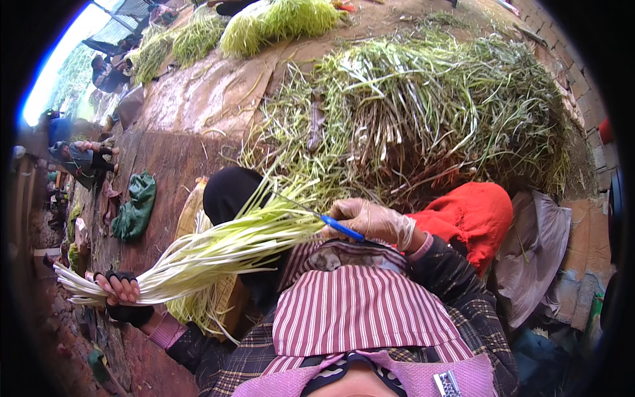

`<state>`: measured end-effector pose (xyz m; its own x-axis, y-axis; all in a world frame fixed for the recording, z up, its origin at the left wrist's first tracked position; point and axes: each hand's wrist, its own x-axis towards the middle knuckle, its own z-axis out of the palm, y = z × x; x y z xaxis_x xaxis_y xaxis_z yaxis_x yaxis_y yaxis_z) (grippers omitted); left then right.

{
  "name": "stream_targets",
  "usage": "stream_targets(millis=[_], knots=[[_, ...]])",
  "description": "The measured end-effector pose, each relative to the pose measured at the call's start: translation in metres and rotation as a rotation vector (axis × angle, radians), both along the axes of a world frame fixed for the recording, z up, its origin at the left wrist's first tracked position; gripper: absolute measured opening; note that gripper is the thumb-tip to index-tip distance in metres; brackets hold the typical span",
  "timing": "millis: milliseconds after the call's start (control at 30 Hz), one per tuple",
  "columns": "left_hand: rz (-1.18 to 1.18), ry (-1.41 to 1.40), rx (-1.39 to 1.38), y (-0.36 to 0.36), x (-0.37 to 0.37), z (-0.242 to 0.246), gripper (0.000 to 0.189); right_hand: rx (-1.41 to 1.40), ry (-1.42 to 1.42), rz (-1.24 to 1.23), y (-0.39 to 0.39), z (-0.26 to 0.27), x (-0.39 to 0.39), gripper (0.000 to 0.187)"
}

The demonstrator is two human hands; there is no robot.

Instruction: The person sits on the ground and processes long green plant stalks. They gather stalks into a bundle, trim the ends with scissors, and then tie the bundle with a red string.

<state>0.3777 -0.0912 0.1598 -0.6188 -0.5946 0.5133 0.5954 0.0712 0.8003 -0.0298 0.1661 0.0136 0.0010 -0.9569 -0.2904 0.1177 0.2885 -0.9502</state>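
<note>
My left hand (pixel 122 294), in a black fingerless glove, is closed around the white stem ends of a bundle of pale chives or similar long-leaved greens (pixel 213 253). The bundle slants up to the right across my lap, its yellow-green tips fanned out. My right hand (pixel 364 221), in a thin translucent glove, grips a tool with a blue handle (pixel 342 228); a thin dark blade or rod reaches up-left over the leaf tips. Just beneath the held bundle, more pale greens (pixel 198 307) lie by a yellow bag.
A large heap of green and withered leaves (pixel 446 104) lies ahead. Pale bundles (pixel 283 22) sit at the top. A dark green sack (pixel 134 206) is on the floor at left. A red cloth (pixel 461 218) covers my right knee. Several people sit at far left.
</note>
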Motion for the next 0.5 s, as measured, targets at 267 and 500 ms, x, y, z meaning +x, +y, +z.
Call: stream_targets(millis=[267, 500], knots=[[-0.006, 0.019, 0.02, -0.004, -0.002, -0.005, 0.021, -0.133, -0.318, -0.203, 0.016, 0.013, -0.019, 0.026], [-0.001, -0.033, 0.001, -0.01, 0.002, -0.006, 0.024, -0.005, -0.246, -0.072, 0.024, 0.007, -0.005, 0.023]])
